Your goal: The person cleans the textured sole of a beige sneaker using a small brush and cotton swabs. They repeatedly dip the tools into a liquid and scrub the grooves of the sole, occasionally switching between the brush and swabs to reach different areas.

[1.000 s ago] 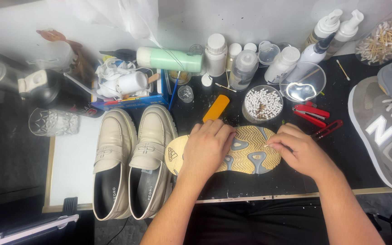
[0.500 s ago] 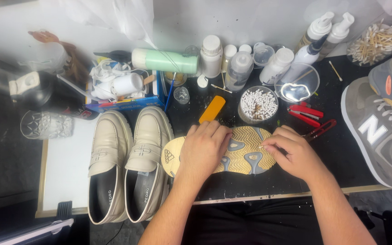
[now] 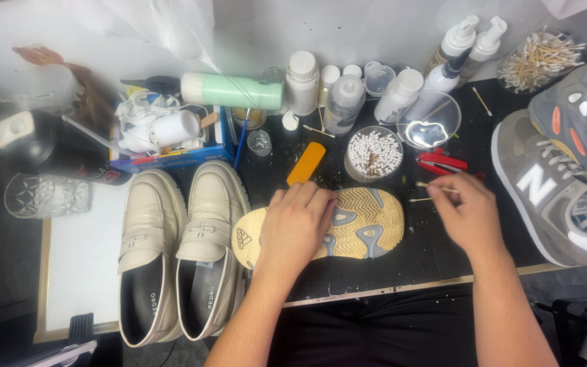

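Currently, the left hand (image 3: 297,228) lies flat, fingers spread, pressing on a yellow shoe sole (image 3: 358,221) that rests tread-up on the black work mat (image 3: 436,255) near the front edge. The right hand (image 3: 467,214) hovers just right of the sole, fingers pinched on a cotton swab (image 3: 433,185) whose tip points left. Left of the sole, touching it, stands a pair of cream loafers (image 3: 178,255). Farther back sit a round tub of cotton swabs (image 3: 374,153), an orange stick (image 3: 306,163), red clips (image 3: 441,163) and a clear glass bowl (image 3: 433,122). White bottles (image 3: 348,95) line the far edge. A grey sneaker (image 3: 558,183) lies at right.
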